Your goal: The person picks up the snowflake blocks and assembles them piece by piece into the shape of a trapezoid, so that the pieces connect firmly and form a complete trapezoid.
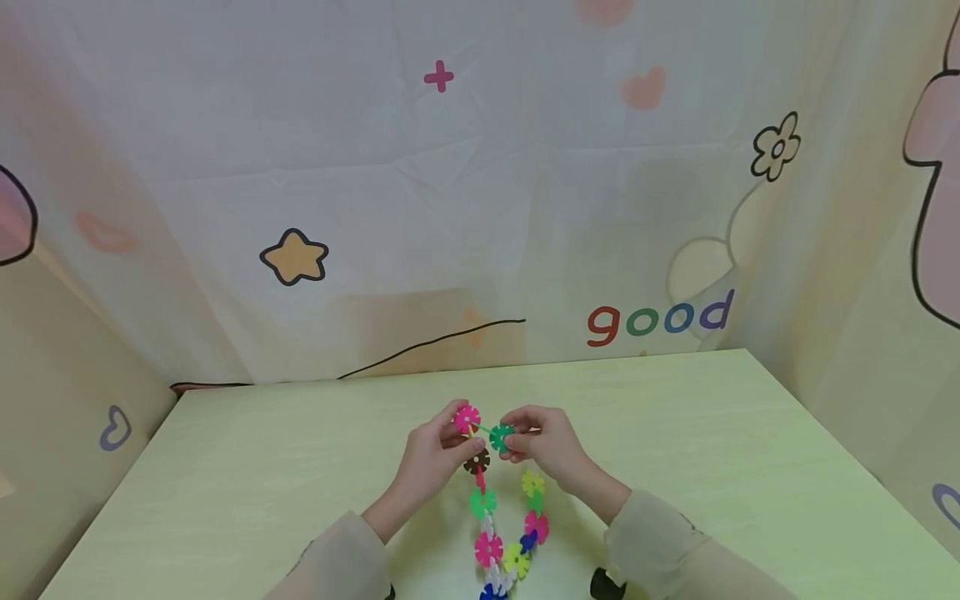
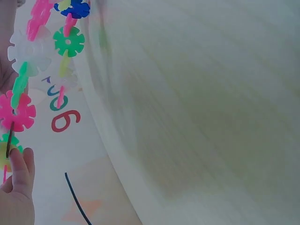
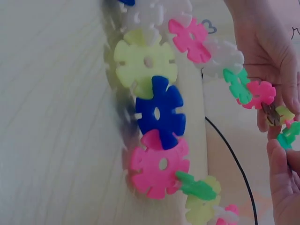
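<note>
A chain of interlocking plastic flower discs hangs down from my two hands in the head view. My left hand (image 1: 431, 454) pinches the chain's upper end by the brown disc (image 1: 477, 461), with a pink disc (image 1: 467, 418) at its fingertips. Between thumb and fingers, my right hand (image 1: 551, 442) holds a green disc (image 1: 501, 437), close beside the pink one. A thin green edge shows between these two. In the right wrist view, the chain's blue disc (image 3: 161, 112) joins a yellow disc (image 3: 145, 61) and a larger pink disc (image 3: 160, 164).
A pale green table (image 1: 285, 475) lies under the hands. Behind it hangs a printed cloth (image 1: 487, 233) with a star and the word "good". A small black object (image 1: 607, 585) shows by the right sleeve (image 1: 652, 533).
</note>
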A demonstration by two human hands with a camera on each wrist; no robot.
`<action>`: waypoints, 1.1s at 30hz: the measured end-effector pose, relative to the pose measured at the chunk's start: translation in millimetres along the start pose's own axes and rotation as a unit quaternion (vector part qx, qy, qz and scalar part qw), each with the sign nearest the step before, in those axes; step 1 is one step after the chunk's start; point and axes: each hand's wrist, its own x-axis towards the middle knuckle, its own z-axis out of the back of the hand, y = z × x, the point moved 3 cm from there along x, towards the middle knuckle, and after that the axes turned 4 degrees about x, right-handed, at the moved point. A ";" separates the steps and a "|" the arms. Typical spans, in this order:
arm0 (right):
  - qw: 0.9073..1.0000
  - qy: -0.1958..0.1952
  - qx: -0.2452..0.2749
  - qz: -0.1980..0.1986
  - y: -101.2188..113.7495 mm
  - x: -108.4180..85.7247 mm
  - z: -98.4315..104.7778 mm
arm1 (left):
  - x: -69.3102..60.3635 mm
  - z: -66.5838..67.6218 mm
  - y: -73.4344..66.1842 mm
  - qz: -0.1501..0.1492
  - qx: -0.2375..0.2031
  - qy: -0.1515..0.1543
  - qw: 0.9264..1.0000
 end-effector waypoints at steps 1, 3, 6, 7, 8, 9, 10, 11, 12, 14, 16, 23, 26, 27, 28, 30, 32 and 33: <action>1.000 -0.008 0.004 -0.003 0.7 -1.3 -0.3 | -0.8 -0.2 -0.9 -0.002 -0.002 -0.001 1.000; 1.000 -0.020 0.011 -0.005 2.1 -3.6 -1.2 | -2.0 -0.3 -2.1 -0.005 -0.009 -0.002 1.000; 0.999 -0.035 0.022 -0.006 4.0 -5.0 -2.2 | -2.8 -0.2 -3.5 -0.008 -0.021 -0.005 1.000; 0.999 -0.039 0.024 -0.006 4.4 -5.3 -2.6 | -3.1 0.0 -3.6 -0.007 -0.026 -0.006 1.000; 0.999 -0.042 0.027 -0.006 4.6 -5.6 -2.9 | -3.3 0.2 -3.4 -0.006 -0.030 -0.006 1.000; 0.999 -0.043 0.030 -0.006 4.9 -5.9 -3.2 | -3.5 0.5 -3.1 -0.005 -0.034 -0.005 0.999; 0.998 -0.043 0.033 -0.005 5.2 -6.3 -3.5 | -3.5 0.6 -2.6 -0.004 -0.037 -0.005 0.999; 0.998 -0.043 0.036 -0.004 5.5 -6.6 -3.7 | -3.6 0.9 -2.1 -0.004 -0.039 -0.004 0.999; 0.998 -0.040 0.040 -0.003 5.9 -7.0 -4.0 | -3.7 1.0 -1.5 -0.003 -0.040 -0.002 0.999; 0.998 -0.030 0.048 0.001 6.4 -7.6 -4.8 | -4.3 1.3 -1.0 -0.003 -0.042 0.002 0.999; 0.998 -0.017 0.055 0.006 7.3 -8.1 -5.5 | -5.5 1.8 -1.0 -0.003 -0.044 0.006 0.999; 0.999 0.036 0.024 0.020 12.7 -10.3 -1.4 | -8.0 3.1 -6.6 -0.020 -0.010 0.036 0.999; 0.998 0.061 -0.010 0.030 16.5 -11.4 1.4 | -7.5 3.6 -9.0 -0.020 0.000 0.063 0.998; 0.997 0.071 -0.022 0.036 17.7 -11.6 2.0 | -7.1 3.4 -9.8 -0.021 0.005 0.073 0.997; 0.995 0.080 -0.032 0.040 18.8 -11.9 2.7 | -6.5 3.1 -10.2 -0.020 0.008 0.085 0.996; 0.992 0.103 -0.053 0.050 20.0 -12.1 3.1 | -5.0 2.2 -10.9 -0.019 0.016 0.106 0.994; 0.988 0.123 -0.075 0.057 20.8 -12.1 3.2 | -3.7 0.8 -11.3 -0.019 0.021 0.126 0.992; 0.986 0.132 -0.085 0.061 21.1 -12.1 3.2 | -3.1 0.2 -11.4 -0.021 0.024 0.134 0.990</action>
